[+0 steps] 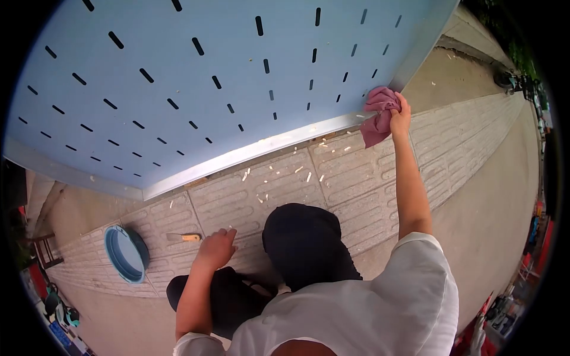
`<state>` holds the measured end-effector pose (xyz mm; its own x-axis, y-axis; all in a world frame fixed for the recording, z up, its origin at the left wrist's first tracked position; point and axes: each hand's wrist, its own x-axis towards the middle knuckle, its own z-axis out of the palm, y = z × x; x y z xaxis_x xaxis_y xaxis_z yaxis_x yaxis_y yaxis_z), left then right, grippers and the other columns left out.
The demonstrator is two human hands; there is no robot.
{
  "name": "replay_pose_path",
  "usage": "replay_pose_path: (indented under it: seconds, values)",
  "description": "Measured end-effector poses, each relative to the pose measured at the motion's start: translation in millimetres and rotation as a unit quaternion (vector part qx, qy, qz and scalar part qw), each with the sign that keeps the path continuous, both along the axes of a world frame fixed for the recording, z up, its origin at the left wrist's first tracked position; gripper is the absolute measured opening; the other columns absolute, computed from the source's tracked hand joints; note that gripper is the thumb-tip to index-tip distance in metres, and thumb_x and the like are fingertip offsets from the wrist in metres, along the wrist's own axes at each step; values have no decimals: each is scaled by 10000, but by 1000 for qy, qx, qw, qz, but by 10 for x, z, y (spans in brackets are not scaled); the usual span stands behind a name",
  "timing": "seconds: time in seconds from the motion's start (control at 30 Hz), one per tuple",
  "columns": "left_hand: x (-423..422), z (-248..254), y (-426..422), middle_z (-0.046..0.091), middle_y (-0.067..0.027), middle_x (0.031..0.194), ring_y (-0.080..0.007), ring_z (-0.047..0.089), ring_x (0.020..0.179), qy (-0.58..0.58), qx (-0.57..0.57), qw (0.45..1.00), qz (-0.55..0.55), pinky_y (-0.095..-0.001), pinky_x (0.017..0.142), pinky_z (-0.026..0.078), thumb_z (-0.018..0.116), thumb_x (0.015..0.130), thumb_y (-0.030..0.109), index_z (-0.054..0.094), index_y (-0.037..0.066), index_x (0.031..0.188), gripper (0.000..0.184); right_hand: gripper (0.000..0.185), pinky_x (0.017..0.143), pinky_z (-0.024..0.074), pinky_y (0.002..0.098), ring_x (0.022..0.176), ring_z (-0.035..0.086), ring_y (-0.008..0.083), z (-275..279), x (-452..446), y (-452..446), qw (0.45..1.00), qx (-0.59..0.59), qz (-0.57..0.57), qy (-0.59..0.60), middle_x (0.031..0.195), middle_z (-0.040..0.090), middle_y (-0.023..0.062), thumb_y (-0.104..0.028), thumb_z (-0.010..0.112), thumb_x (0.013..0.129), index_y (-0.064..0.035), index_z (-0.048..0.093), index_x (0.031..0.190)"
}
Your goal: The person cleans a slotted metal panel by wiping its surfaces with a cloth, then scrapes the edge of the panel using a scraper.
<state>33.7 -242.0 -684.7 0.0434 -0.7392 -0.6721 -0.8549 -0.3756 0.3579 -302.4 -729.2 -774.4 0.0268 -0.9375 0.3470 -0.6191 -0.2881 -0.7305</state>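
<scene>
A crumpled pink cloth is in my right hand, pressed against the lower right corner of a large light-blue slotted panel with a pale metal edge. My left hand hangs low over the paving near my knee, its fingers bent; whether they hold anything small is unclear. Just left of that hand, a knife with a yellowish handle lies on the ground. Farther left stands a round blue basin, with what looks like water in it.
Small pale scraps are scattered over the grooved paving below the panel. At the far left is a dark wooden stool. Parked vehicles and red objects line the far right edge.
</scene>
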Motion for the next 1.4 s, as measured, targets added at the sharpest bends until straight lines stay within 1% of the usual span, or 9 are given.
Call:
replay_pose_path:
  seconds: [0.1, 0.2, 0.33, 0.53, 0.7, 0.83, 0.93, 1.1, 1.4]
  values:
    - [-20, 127, -15, 584, -172, 1046, -362, 583, 949, 1, -59, 998, 12, -427, 790, 491, 671, 785, 176, 509, 44, 1199, 463, 345, 866, 478, 378, 1048, 520, 304, 298, 128, 181, 923, -61, 30, 378, 1103, 579, 72, -52, 553, 818, -192, 615, 1127]
    - [-43, 158, 33, 584, -166, 1038, -359, 585, 931, 13, -96, 995, 16, -422, 779, 490, 675, 778, 162, 513, 42, 1190, 459, 286, 861, 482, 391, 1070, 501, 326, -279, 156, 144, 869, 2, 20, 494, 1133, 579, 46, -140, 520, 844, -206, 628, 1100]
    - [-36, 205, 54, 583, -166, 1032, -356, 587, 924, 4, -67, 998, 6, -417, 779, 488, 676, 776, 164, 516, 43, 1188, 457, 235, 833, 479, 439, 1049, 516, 353, -837, 434, 240, 925, 133, -71, 348, 1132, 595, 62, -167, 513, 828, -181, 650, 1019]
    - [-77, 144, -24, 581, -157, 1031, -351, 588, 920, -6, -75, 997, -35, -420, 783, 486, 669, 783, 173, 520, 48, 1184, 446, 184, 815, 475, 442, 947, 554, 387, -596, 1528, 1379, 936, -4, 189, 296, 972, 616, 127, -102, 586, 758, -126, 651, 928]
    - [-174, 147, -114, 581, -148, 1039, -340, 590, 913, -3, -86, 995, -59, -415, 783, 487, 667, 784, 171, 523, 51, 1169, 428, 240, 843, 468, 366, 957, 592, 315, -374, 2237, 1893, 843, 226, 484, 65, 986, 627, 162, -55, 597, 734, -68, 654, 967]
    - [-159, 315, 5, 583, -140, 1001, -320, 596, 914, -22, -131, 991, -33, -406, 783, 487, 668, 780, 164, 524, 55, 1152, 413, 284, 797, 467, 319, 875, 612, 269, -26, 2132, 1650, 867, 305, 393, 1, 945, 653, 134, -38, 580, 741, -55, 645, 1017]
    - [-123, 329, 138, 584, -133, 973, -307, 600, 904, -49, -156, 986, -11, -401, 782, 488, 663, 776, 159, 532, 61, 1126, 386, 296, 772, 485, 346, 856, 636, 287, 138, 1717, 1182, 929, 241, 268, 79, 938, 672, 148, -94, 593, 737, -73, 657, 1025]
    - [-92, 171, 169, 602, -132, 957, -287, 610, 880, -58, -153, 985, -48, -396, 753, 481, 525, 829, 136, 580, 42, 1011, 212, 311, 800, 485, 426, 885, 619, 386, -465, 1736, 1056, 929, 142, 202, 276, 895, 662, 200, -151, 590, 734, -85, 657, 1031]
    - [-258, 265, 172, 593, -112, 872, -274, 604, 823, -3, -205, 979, -17, -382, 709, 461, 495, 827, 153, 591, 56, 901, 155, 277, 758, 496, 426, 847, 639, 329, -383, 3478, 2464, 831, 220, 443, 256, 904, 667, 177, -150, 612, 752, -58, 649, 1010]
